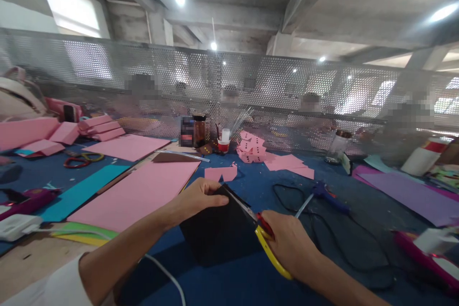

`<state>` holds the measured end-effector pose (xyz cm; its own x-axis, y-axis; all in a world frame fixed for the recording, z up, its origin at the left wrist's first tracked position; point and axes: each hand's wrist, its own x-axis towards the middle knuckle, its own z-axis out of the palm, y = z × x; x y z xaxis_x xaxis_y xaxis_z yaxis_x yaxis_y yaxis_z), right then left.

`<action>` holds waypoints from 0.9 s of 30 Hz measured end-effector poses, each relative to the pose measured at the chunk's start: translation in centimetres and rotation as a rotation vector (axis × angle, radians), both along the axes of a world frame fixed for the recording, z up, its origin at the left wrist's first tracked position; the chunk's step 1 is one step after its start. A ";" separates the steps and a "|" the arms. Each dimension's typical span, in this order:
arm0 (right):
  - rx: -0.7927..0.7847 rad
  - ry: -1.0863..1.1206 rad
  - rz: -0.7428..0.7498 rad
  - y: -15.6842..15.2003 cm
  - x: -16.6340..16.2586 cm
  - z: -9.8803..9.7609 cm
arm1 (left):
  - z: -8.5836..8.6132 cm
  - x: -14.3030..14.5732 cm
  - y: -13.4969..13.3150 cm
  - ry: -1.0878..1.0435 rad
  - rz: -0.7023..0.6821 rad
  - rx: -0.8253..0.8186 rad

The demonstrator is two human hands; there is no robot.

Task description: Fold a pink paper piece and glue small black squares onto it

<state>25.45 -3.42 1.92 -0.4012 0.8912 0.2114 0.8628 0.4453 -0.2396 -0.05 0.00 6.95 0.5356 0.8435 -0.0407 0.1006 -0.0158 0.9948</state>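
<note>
My left hand (195, 197) pinches the top edge of a black sheet of paper (218, 234) held above the blue table (251, 277). My right hand (290, 246) grips scissors with yellow and red handles (267, 244). Their blades (238, 203) lie along the sheet's upper right edge, cutting into it. Both hands are closed on what they hold.
Large pink sheets (136, 193) and teal, green and yellow sheets lie at left. Small pink dotted pieces (253, 148) are piled at the back by a red cup and dark jars. A glue gun (324, 193) with a black cord lies at right, purple paper beyond. Other people sit behind a perforated metal screen.
</note>
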 end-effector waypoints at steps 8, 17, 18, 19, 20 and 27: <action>0.002 0.031 0.025 -0.2 -0.2 0.1 | -0.7 0.1 0.3 0.022 -0.004 0.024; -0.018 0.015 0.008 -0.1 -0.2 -0.1 | -0.5 0.2 0.0 -0.003 -0.022 0.008; -0.022 0.009 0.005 -0.1 -0.2 -0.2 | -0.6 0.2 0.0 -0.004 -0.023 0.007; -0.025 0.004 0.005 -0.1 -0.2 -0.2 | -0.7 0.2 0.1 -0.004 -0.021 0.002; -0.028 0.001 0.007 -0.1 -0.2 -0.2 | -0.8 0.2 0.2 -0.004 -0.018 -0.003; -0.041 -0.016 -0.004 -0.1 -0.2 0.0 | -1.0 0.1 0.4 -0.020 -0.030 -0.033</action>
